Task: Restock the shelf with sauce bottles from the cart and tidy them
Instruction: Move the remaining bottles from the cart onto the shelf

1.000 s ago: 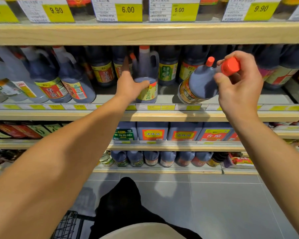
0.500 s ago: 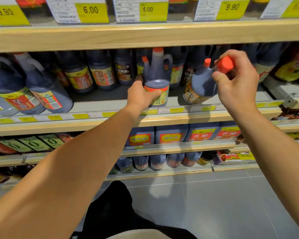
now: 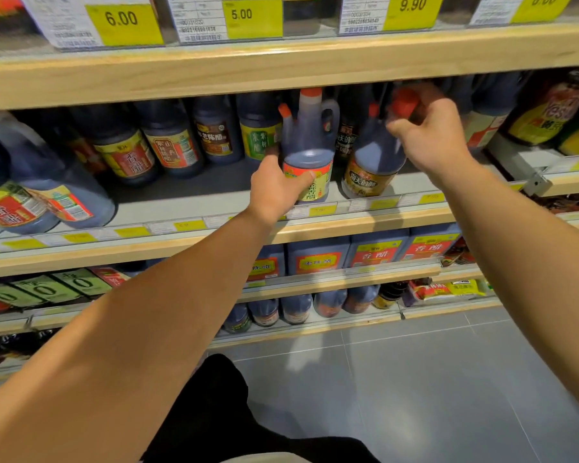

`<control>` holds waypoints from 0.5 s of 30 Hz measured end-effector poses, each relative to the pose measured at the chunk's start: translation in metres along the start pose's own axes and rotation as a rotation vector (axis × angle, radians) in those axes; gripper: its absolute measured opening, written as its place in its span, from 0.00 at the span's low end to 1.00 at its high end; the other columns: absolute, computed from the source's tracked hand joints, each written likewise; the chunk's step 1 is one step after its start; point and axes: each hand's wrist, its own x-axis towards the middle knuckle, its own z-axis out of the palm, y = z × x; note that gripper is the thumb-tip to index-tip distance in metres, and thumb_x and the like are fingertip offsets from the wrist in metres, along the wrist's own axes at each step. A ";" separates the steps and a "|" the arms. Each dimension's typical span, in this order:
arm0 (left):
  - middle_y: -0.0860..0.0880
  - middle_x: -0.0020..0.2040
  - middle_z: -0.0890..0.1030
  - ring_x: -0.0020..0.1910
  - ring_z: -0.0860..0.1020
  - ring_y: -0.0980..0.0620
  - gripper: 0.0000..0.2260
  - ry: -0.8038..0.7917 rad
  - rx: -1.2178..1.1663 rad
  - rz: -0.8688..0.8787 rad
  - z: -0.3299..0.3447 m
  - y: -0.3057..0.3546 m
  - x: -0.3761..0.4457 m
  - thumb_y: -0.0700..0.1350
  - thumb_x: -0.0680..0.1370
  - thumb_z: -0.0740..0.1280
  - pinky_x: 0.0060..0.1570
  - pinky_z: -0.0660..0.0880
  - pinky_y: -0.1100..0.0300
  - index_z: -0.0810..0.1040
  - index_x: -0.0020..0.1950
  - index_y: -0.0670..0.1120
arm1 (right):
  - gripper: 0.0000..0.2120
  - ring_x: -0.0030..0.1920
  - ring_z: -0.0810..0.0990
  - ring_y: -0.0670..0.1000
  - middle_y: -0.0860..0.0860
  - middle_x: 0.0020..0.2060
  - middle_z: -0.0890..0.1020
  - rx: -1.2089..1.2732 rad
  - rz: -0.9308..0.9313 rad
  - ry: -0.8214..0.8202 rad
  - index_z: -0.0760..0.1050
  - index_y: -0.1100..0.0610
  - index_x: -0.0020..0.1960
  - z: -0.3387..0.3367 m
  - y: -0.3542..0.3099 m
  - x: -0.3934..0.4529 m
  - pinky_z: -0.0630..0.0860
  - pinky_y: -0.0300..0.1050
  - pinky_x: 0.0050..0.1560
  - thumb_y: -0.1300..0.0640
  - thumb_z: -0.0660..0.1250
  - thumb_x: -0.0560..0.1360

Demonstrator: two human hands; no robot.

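Gripping two dark handled plastic bottles (image 3: pixel 310 152) (image 3: pixel 371 162), shelf (image 3: pixel 188 208).

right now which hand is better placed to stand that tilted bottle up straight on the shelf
Right. The right hand already grips the red cap of the tilted bottle, whose base sits on the shelf. The left hand is busy holding the neighbouring upright bottle.

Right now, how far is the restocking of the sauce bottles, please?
Done: the shelf already carries many dark bottles. In hand: the left hand holds the red-labelled bottle at the shelf front; the right hand grips the cap of the brown-labelled bottle beside it, slightly tilted. Left: straightening both. The cart is not in view, so remaining stock is unknown.
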 end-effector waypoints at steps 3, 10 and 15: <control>0.48 0.56 0.81 0.54 0.79 0.49 0.22 0.001 0.013 0.009 -0.003 -0.003 -0.002 0.52 0.71 0.73 0.52 0.76 0.56 0.73 0.61 0.45 | 0.11 0.52 0.80 0.50 0.49 0.48 0.83 0.115 0.059 -0.010 0.78 0.52 0.54 0.007 0.002 0.004 0.77 0.47 0.56 0.54 0.70 0.71; 0.50 0.55 0.81 0.52 0.79 0.51 0.18 -0.009 -0.007 -0.010 0.001 -0.007 -0.005 0.51 0.73 0.71 0.51 0.75 0.59 0.74 0.59 0.45 | 0.10 0.58 0.79 0.52 0.49 0.54 0.81 0.224 0.105 -0.082 0.77 0.50 0.57 0.021 0.010 0.023 0.74 0.49 0.63 0.54 0.67 0.76; 0.49 0.55 0.81 0.53 0.79 0.50 0.18 0.017 0.006 -0.035 0.006 -0.005 -0.004 0.51 0.73 0.71 0.54 0.76 0.56 0.74 0.59 0.45 | 0.17 0.56 0.79 0.54 0.54 0.56 0.81 0.161 0.093 -0.030 0.77 0.56 0.59 0.021 0.031 0.025 0.76 0.49 0.59 0.52 0.65 0.72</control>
